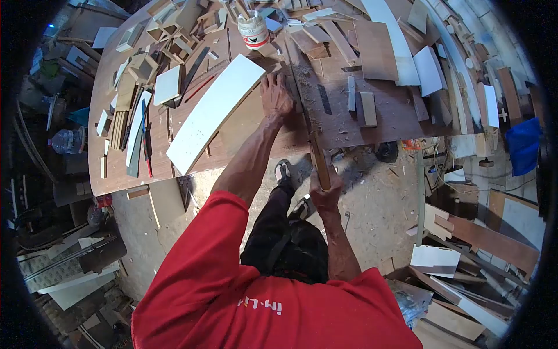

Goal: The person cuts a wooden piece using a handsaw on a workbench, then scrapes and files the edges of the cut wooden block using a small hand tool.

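Observation:
My left hand (276, 98) lies with its fingers stretched out on the wooden worktable, beside a thin brown board (241, 119). Just left of it is a long white panel (216, 113) with a curved edge. My right hand (326, 189) is closed around the near end of a long narrow wooden strip (315, 152) at the table's front edge. This strip reaches forward across the tabletop, passing to the right of my left hand. Wood shavings (311, 78) lie along it. Its exact kind is hard to make out.
A white tub with a red label (254, 32) stands at the back. Wood offcuts (168, 84) crowd the left side of the worktable (343, 131); a brown panel (378, 52) lies right. Scrap boards (436, 260) are piled on the floor at right. A blue cloth (523, 145) hangs there.

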The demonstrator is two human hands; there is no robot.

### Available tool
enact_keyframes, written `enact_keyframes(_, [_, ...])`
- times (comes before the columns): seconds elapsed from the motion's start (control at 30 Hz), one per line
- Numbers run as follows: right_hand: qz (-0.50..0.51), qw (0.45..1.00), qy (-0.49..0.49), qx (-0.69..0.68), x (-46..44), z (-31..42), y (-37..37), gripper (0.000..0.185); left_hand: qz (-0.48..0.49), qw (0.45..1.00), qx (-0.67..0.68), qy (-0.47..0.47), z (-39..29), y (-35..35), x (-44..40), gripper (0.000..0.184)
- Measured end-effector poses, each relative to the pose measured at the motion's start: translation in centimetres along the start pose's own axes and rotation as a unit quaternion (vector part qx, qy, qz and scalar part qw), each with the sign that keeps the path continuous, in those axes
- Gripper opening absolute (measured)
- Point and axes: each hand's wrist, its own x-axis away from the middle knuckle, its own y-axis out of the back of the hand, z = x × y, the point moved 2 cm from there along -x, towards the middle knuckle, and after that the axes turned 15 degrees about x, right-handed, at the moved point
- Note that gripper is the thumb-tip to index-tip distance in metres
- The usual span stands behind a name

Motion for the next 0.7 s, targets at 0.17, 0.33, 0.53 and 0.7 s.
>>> enact_keyframes(0.17, [0.049,0.996,-0.077,-0.003,7.9,-0.3,4.1,0.042,0.017,0.999,0.017,0.039,-1.6,1.4,-0.3,0.057])
enact_keyframes(0.33, [0.034,0.998,-0.045,0.029,6.9,-0.5,3.5,0.041,0.014,0.999,0.035,-0.036,0.5,-0.1,-0.2,0.057])
enact_keyframes(0.53, [0.016,1.000,-0.001,-0.008,-0.7,-1.1,-0.8,0.024,-0.033,0.999,0.001,-0.043,0.1,0.0,-0.6,0.046])
enact_keyframes(0.7, [0.058,0.996,-0.073,0.008,6.4,1.4,5.3,0.043,0.006,0.999,0.028,0.041,-1.4,1.0,-0.6,0.043])
